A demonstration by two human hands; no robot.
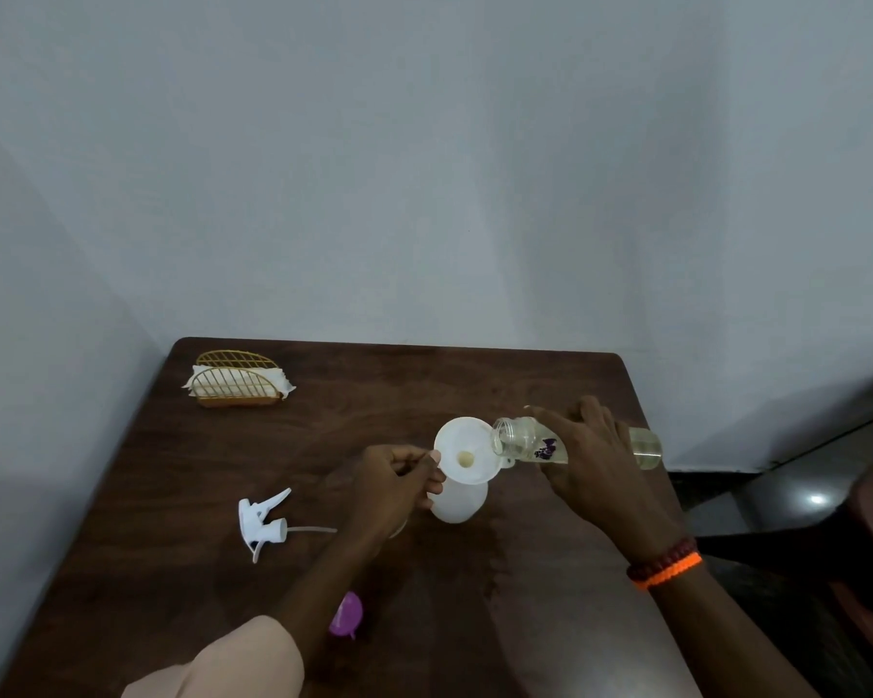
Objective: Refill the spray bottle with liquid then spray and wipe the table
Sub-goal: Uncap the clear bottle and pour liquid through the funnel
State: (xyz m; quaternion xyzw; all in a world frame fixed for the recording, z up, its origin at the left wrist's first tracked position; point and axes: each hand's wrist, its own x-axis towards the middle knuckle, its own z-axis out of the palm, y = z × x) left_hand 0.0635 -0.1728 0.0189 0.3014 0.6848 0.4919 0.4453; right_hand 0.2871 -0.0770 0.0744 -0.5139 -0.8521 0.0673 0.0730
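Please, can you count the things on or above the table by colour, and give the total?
White: 3 (spray bottle, funnel, spray head)
Clear: 1 (refill bottle, held tilted by right hand)
Purple: 1 (cap)
Gold: 1 (napkin holder)
Total: 6

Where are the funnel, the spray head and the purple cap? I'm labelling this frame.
funnel (467,448): head view, on the inside of its white bowl.
spray head (262,523): head view, on its white body, lying on the table.
purple cap (346,616): head view, on its top face.

Grey walls (424,168), brown table (374,375)
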